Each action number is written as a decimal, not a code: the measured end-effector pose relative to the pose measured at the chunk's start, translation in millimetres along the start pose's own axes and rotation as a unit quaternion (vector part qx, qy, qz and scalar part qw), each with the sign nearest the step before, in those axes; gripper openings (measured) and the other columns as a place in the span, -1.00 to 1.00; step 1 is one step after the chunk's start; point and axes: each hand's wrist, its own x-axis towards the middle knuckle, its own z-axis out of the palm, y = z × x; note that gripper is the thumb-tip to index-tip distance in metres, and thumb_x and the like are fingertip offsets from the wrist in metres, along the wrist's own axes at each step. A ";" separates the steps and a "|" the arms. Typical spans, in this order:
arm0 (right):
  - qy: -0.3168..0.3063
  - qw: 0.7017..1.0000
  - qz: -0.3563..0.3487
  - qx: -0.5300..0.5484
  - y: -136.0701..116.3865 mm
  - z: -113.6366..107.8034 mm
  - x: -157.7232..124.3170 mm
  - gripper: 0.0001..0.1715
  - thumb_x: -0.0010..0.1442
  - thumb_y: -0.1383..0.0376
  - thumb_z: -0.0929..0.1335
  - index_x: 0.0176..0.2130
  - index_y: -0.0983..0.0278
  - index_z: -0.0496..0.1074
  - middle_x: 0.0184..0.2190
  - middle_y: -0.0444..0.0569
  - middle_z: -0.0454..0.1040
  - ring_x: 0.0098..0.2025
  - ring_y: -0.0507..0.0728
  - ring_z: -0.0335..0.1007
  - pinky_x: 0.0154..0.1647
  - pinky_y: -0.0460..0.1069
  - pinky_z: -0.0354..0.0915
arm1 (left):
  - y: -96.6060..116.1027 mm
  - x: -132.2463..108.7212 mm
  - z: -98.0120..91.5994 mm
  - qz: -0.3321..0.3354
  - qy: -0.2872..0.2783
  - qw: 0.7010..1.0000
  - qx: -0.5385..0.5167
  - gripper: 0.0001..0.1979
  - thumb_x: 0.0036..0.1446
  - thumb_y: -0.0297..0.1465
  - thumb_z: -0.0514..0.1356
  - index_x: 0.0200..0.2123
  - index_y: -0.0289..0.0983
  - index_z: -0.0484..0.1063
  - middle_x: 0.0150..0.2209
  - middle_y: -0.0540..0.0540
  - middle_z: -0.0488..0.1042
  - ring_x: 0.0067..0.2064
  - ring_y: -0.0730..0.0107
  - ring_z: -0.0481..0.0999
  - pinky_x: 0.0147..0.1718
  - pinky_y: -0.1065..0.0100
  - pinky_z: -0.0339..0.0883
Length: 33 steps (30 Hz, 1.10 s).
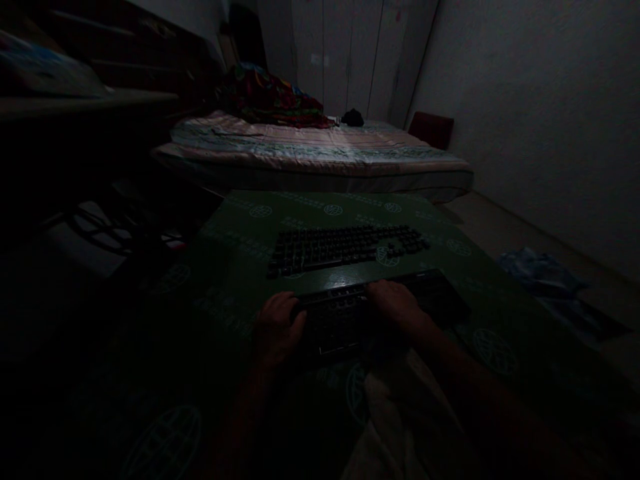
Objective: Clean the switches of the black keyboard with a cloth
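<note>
One black keyboard lies on the green tabletop, dim light. Left hand wrapped at its left end, thumb apart from fingers. Right hand over its upper middle, fingers curled; from where I stand, cannot tell whether they pinch anything. Just beyond, loose black keys in rows. Pale cloth by right forearm. Bed farther back.
</note>
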 end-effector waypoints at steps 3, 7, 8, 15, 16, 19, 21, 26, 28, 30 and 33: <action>0.008 1.000 0.015 0.003 -1.8 0.7 1.3 -0.64 0.21 0.42 0.16 -0.12 0.36 0.46 -0.18 0.24 0.51 -0.09 0.19 0.46 -0.16 -0.03 0.32 | -0.2 0.0 -0.8 0.004 -0.001 1.000 0.001 -0.78 0.04 -0.29 0.07 -0.31 -0.26 0.43 -0.15 -0.20 0.49 -0.04 0.12 0.41 -0.02 0.07 0.29; 0.010 1.000 -0.005 0.010 -2.3 2.7 1.1 -0.65 0.21 0.43 0.17 -0.12 0.37 0.45 -0.18 0.24 0.51 -0.09 0.17 0.46 -0.15 -0.04 0.31 | -2.1 -0.9 0.8 0.005 0.006 1.000 0.001 -0.78 0.04 -0.30 0.07 -0.31 -0.26 0.43 -0.14 -0.19 0.49 -0.03 0.12 0.41 -0.03 0.07 0.30; 0.010 1.000 -0.011 0.012 -1.7 3.1 0.5 -0.65 0.20 0.43 0.17 -0.12 0.37 0.45 -0.18 0.23 0.51 -0.10 0.18 0.46 -0.16 -0.03 0.31 | -2.7 -1.2 1.3 0.006 0.008 1.000 0.001 -0.78 0.04 -0.30 0.07 -0.30 -0.26 0.43 -0.14 -0.19 0.49 -0.03 0.12 0.41 -0.02 0.07 0.30; 0.025 0.999 -0.029 0.026 -4.2 3.2 -2.2 -0.65 0.18 0.44 0.16 -0.20 0.35 0.49 -0.22 0.20 0.54 -0.16 0.21 0.49 -0.23 0.00 0.34 | -4.6 -1.7 2.2 0.007 0.010 1.000 -0.001 -0.75 0.05 -0.28 0.07 -0.29 -0.29 0.43 -0.13 -0.21 0.49 -0.03 0.11 0.41 -0.02 0.06 0.30; 0.026 0.999 -0.035 0.026 -6.7 3.0 -1.8 -0.65 0.18 0.44 0.17 -0.20 0.35 0.49 -0.22 0.20 0.54 -0.16 0.21 0.49 -0.23 0.00 0.34 | -4.6 -1.7 2.1 0.009 0.011 1.000 -0.001 -0.75 0.05 -0.28 0.07 -0.29 -0.29 0.44 -0.14 -0.22 0.49 -0.04 0.11 0.41 -0.03 0.06 0.31; 0.025 0.998 -0.049 0.019 -12.8 2.0 0.2 -0.65 0.19 0.43 0.17 -0.19 0.36 0.49 -0.22 0.22 0.53 -0.15 0.22 0.48 -0.21 0.01 0.33 | -4.4 -1.7 2.1 0.017 0.015 1.000 0.001 -0.75 0.05 -0.28 0.07 -0.30 -0.30 0.44 -0.15 -0.22 0.49 -0.05 0.11 0.42 -0.04 0.06 0.31; 0.022 0.998 -0.049 0.015 -12.3 0.7 1.3 -0.64 0.20 0.42 0.16 -0.16 0.37 0.48 -0.20 0.23 0.53 -0.13 0.21 0.47 -0.18 0.00 0.32 | -4.2 -1.7 1.9 0.018 0.015 1.000 0.004 -0.75 0.05 -0.29 0.07 -0.30 -0.30 0.44 -0.15 -0.23 0.49 -0.05 0.11 0.42 -0.04 0.06 0.32; -0.014 1.000 0.004 -0.003 3.6 -3.4 -0.8 -0.65 0.21 0.40 0.18 -0.10 0.36 0.45 -0.16 0.24 0.51 -0.10 0.18 0.46 -0.14 -0.02 0.30 | -3.2 -1.1 0.6 0.016 0.010 1.000 0.002 -0.76 0.05 -0.29 0.07 -0.30 -0.28 0.44 -0.15 -0.20 0.50 -0.05 0.12 0.42 -0.04 0.06 0.31; -0.013 1.000 0.012 0.000 6.8 -3.5 -2.2 -0.66 0.22 0.38 0.19 -0.10 0.36 0.45 -0.16 0.24 0.51 -0.10 0.17 0.46 -0.14 -0.03 0.30 | -2.8 -0.9 0.6 0.016 0.009 1.000 0.001 -0.77 0.05 -0.29 0.07 -0.30 -0.27 0.44 -0.15 -0.19 0.50 -0.05 0.12 0.42 -0.03 0.06 0.31; -0.010 1.000 0.014 0.006 5.4 -2.2 -2.4 -0.66 0.22 0.37 0.18 -0.10 0.37 0.45 -0.16 0.24 0.51 -0.10 0.17 0.46 -0.13 -0.03 0.30 | -2.7 -1.0 1.2 0.016 0.014 1.000 0.000 -0.77 0.04 -0.30 0.08 -0.31 -0.28 0.44 -0.15 -0.20 0.50 -0.05 0.12 0.42 -0.04 0.06 0.31; -0.004 1.000 0.016 0.009 -0.2 -0.1 -0.4 -0.65 0.22 0.40 0.17 -0.11 0.38 0.45 -0.18 0.25 0.51 -0.08 0.16 0.45 -0.11 -0.04 0.28 | -2.7 -1.2 2.2 0.014 0.024 1.000 0.000 -0.77 0.04 -0.30 0.08 -0.31 -0.30 0.44 -0.16 -0.22 0.50 -0.05 0.11 0.42 -0.04 0.07 0.32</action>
